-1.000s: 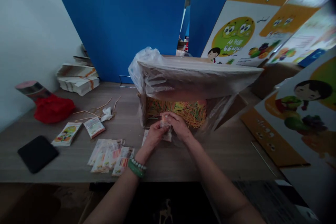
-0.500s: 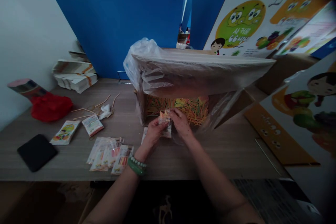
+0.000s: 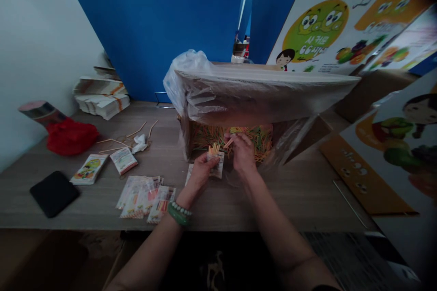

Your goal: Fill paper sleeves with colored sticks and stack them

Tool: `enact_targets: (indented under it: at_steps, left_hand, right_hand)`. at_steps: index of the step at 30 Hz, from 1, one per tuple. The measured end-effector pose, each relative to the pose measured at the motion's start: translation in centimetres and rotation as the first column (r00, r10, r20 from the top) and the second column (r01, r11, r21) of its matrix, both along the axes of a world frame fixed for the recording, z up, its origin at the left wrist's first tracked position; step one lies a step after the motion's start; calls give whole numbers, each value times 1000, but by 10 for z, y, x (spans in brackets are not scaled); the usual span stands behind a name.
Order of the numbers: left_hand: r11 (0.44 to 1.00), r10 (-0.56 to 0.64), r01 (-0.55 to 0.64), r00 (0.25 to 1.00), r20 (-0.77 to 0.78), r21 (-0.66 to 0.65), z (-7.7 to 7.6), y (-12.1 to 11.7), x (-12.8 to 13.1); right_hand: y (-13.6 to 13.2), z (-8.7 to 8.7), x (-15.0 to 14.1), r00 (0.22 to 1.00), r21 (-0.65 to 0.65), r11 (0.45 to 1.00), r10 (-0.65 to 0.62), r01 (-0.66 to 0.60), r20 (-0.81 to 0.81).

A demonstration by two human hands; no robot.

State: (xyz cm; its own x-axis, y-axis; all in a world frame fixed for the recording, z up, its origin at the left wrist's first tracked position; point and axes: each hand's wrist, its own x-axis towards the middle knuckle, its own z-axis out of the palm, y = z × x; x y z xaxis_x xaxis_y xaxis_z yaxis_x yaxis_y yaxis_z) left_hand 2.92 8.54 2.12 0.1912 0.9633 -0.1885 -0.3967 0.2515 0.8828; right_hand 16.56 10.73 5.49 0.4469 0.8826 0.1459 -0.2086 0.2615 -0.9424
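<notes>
My left hand (image 3: 201,169) is closed on a small printed packet (image 3: 217,166), with several thin orange sticks (image 3: 214,148) poking out of its top. To its right, my right hand (image 3: 243,152) pinches a few similar sticks (image 3: 228,142) at the mouth of a cardboard box (image 3: 273,72). The box lies with its opening toward me, lined with clear plastic (image 3: 201,95). Inside it is a heap of thin orange, yellow and green sticks (image 3: 257,138). Another packet (image 3: 189,173) lies on the table, partly hidden by my left hand.
Filled packets (image 3: 139,198) lie at the left front, beside printed packet stacks (image 3: 89,169) and a black square pad (image 3: 54,194). Farther back are a red bag (image 3: 71,137), crumpled tissue (image 3: 139,144) and white packaging (image 3: 102,97). Large printed cartons (image 3: 382,145) stand at the right.
My right hand has moved from the packet's top slightly to the right and toward the box, and sticks now show in its fingers. My left hand still holds the packet.
</notes>
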Motion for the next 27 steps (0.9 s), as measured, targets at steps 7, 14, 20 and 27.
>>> enact_targets:
  at_steps: [7,14,20,27]
  left_hand:
    - [993,27,-22,999,-41,113,13,-12,-16]
    - [960,131,-100,986,-103,262,28,-42,-34]
    - [974,82,-56,990,-111,218,23,-71,-52]
    - [981,17,29,973,-230,193,4,-93,-68]
  right_hand:
    - [-29,-14,11,888,-146,987,124,-65,442]
    - [-70,1,-28,844,-192,890,454,-414,286]
    - [-90,-10,-41,857,-200,882,465,-427,221]
    - [-109,-32,-46,879,-241,885,444,-399,176]
